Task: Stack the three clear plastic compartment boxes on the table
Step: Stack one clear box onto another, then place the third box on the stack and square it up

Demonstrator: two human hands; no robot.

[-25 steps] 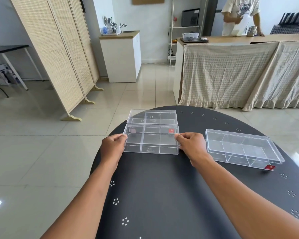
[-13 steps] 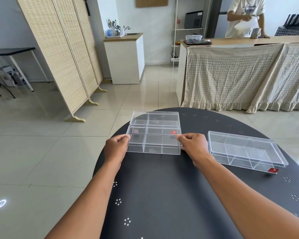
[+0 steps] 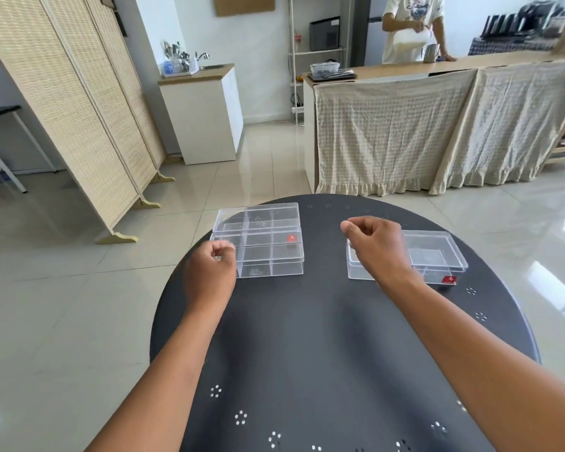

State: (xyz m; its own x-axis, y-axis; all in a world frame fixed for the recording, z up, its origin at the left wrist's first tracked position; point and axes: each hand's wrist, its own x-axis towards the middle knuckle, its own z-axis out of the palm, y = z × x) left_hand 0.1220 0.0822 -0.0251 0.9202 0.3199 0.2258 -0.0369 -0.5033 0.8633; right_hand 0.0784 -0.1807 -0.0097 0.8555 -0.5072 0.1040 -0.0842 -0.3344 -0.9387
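Note:
Three clear compartment boxes lie on the round black table. The far box and the near box, which has a red sticker, sit one behind the other at the left, touching. The third box lies apart at the right, also with a red sticker. My left hand hovers at the near box's left end, fingers loosely curled, holding nothing. My right hand is raised over the third box's left part and hides it, fingers curled in, holding nothing.
Beyond the table stand a woven folding screen at the left, a white cabinet and a cloth-draped counter. A person stands behind that counter. Tiled floor surrounds the table.
Both hands have let go of the near box. My right hand moved right to above the third box; my left hand pulled slightly back. The camera shifted.

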